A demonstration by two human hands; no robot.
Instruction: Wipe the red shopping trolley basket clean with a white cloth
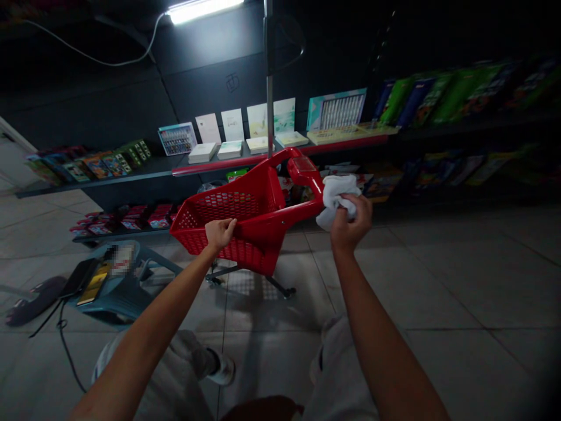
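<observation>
A red plastic shopping cart [258, 234] stands in front of me, its basket to the left and its handle to the right. My left hand [220, 234] is closed over the near rim of the basket. In my right hand [353, 219] is a bunched white cloth [339, 190], pinched between the fingers. The cloth lies against or right beside the end of the cart's handle [313, 202]; its far side is hidden, so I cannot tell how much of it touches.
Behind the cart runs a dark shelf [153, 169] with books [232, 126], boxes [116, 164] and green and blue packets [421, 99]. A metal pole [269, 76] rises behind the cart. At left, a blue stool [144, 257] carries a phone [93, 285]; a cable [65, 345] trails to the tiled floor.
</observation>
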